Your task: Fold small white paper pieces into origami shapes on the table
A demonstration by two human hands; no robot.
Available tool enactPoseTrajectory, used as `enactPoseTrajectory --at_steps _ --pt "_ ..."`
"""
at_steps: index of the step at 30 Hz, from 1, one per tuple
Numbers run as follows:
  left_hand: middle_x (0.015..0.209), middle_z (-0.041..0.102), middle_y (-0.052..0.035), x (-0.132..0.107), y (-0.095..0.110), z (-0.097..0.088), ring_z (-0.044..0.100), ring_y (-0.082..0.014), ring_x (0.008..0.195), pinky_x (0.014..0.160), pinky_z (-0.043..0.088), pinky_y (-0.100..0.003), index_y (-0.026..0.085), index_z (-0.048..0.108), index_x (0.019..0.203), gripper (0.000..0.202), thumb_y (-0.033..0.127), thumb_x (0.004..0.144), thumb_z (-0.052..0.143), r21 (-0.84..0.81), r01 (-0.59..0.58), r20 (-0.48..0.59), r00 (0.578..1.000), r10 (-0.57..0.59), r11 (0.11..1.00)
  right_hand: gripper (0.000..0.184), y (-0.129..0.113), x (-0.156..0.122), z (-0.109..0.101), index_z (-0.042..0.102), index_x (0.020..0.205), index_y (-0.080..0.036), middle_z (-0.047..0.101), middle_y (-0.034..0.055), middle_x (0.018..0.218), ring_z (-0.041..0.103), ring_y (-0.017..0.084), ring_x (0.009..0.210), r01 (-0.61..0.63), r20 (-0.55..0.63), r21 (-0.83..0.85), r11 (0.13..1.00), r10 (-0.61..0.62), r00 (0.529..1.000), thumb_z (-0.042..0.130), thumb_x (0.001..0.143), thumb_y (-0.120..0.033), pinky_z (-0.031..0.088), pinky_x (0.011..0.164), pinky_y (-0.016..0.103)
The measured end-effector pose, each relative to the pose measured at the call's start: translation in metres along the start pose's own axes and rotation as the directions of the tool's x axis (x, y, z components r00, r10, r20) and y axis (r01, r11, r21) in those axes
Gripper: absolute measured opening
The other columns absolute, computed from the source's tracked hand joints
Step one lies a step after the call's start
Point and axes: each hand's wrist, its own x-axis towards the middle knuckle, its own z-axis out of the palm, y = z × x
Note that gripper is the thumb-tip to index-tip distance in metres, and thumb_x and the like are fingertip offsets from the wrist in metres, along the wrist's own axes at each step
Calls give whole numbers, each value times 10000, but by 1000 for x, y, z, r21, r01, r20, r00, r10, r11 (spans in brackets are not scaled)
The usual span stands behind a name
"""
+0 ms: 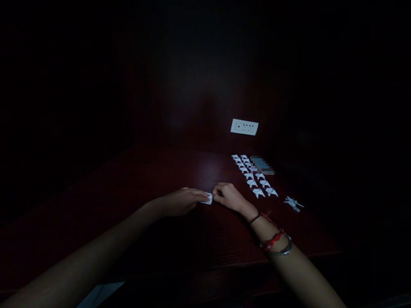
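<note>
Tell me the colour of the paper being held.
The paper is white, clearest in the head view.

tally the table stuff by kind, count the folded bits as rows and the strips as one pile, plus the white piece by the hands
Rows of folded white pieces: 2
Pile of pale strips: 1
Pixelated flat item: 1
White piece at the left hand: 1
Total: 5
</note>
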Motion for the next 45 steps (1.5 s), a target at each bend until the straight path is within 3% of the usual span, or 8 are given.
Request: enactPoseTrajectory --at_steps 5,17,23,29,32,36,45 --pt "1270 317 32 0 1 -1 379 -158 1084 846 312 -278 306 400 1146 463 68 750 370 35 -2 -23 1000 3 999 58 2 1 3 556 712 -133 534 12 692 471 84 630 -43 17 12 999 43 999 503 698 -148 332 591 185" --pt "1182 428 -4 1 7 -4 448 -156 996 812 324 -269 245 343 1193 488 69 739 365 71 -19 -36 999 21 997 57 -1 2 3 556 722 -134 557 30 724 499 99 659 -101 40 -41 994 103 994 511 699 -162 345 618 193" --pt "1182 381 -38 3 10 -7 444 -172 965 795 324 -279 230 403 1145 466 72 708 383 136 -9 -32 999 13 991 86 -2 5 4 563 728 -133 565 37 717 506 105 672 -131 54 -58 990 134 990 496 720 -187 341 622 195" --pt "1097 440 -21 5 7 -5 452 -156 944 793 311 -266 237 423 1117 493 37 670 371 107 -2 -34 999 5 994 86 -8 1 -1 565 741 -149 552 30 725 496 112 666 -173 1 -153 973 175 985 511 713 -209 341 597 203" --pt "1090 454 -13 5 5 -4 464 -154 927 790 305 -267 243 418 1123 491 42 677 370 98 11 -43 999 -7 995 145 -13 -5 -12 570 854 -165 532 36 820 498 113 737 -74 -18 -184 980 72 997 491 736 -190 352 640 200" --pt "1090 463 -5 3 4 -3 458 -146 953 799 293 -260 264 394 1150 518 36 686 363 81 10 -51 999 -6 997 220 -15 -10 -21 589 915 -196 535 27 877 512 102 781 120 133 -183 976 -96 986 453 753 -134 363 699 193" --pt "1110 464 11 2 4 -6 448 -141 982 806 309 -245 268 407 1130 506 18 693 358 33 23 -39 999 -22 999 269 -14 -11 -20 582 973 -181 579 47 935 523 123 878 167 205 -193 967 -127 971 431 759 -114 368 768 211"
